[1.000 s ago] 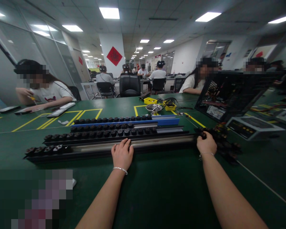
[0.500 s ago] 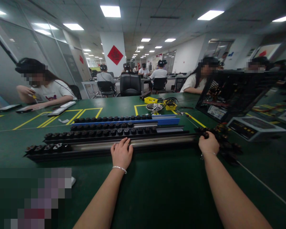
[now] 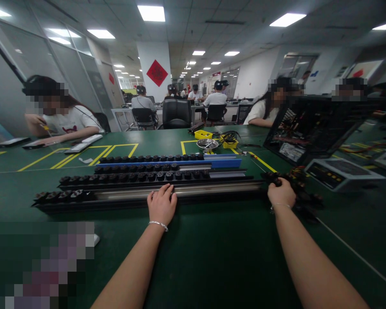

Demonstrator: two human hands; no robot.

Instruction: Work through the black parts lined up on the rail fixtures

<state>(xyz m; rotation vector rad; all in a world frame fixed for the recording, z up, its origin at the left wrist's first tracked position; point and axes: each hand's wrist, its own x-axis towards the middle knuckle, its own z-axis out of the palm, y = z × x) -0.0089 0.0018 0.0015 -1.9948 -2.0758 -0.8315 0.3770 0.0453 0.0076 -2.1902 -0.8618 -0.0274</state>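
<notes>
My left hand point(image 3: 161, 204) lies over the near edge of a long black rail point(image 3: 125, 208), its fingers spread on the metal strip along the top. At the rail's right end, the fingers of my right hand point(image 3: 281, 193) are curled round a small black part point(image 3: 278, 182), mostly hidden by the hand. Several round black parts point(image 3: 64, 196) sit in a row at the rail's left end. Just beyond lie more rails lined with similar parts, the farthest one a blue rail point(image 3: 225, 163). A pile of loose black parts point(image 3: 309, 201) spreads to the right of my right hand.
A grey power supply point(image 3: 347, 171) and an open black computer case point(image 3: 318, 124) stand at the right. Beyond the rails are a metal bowl point(image 3: 207, 144) and yellow trays point(image 3: 203, 134). A person point(image 3: 77, 120) works at the far left; another sits behind the case.
My left hand has shifted very slightly left along the rail. The right hand stays at the rail's right end with its fingers curled. The camera view has moved a little.
</notes>
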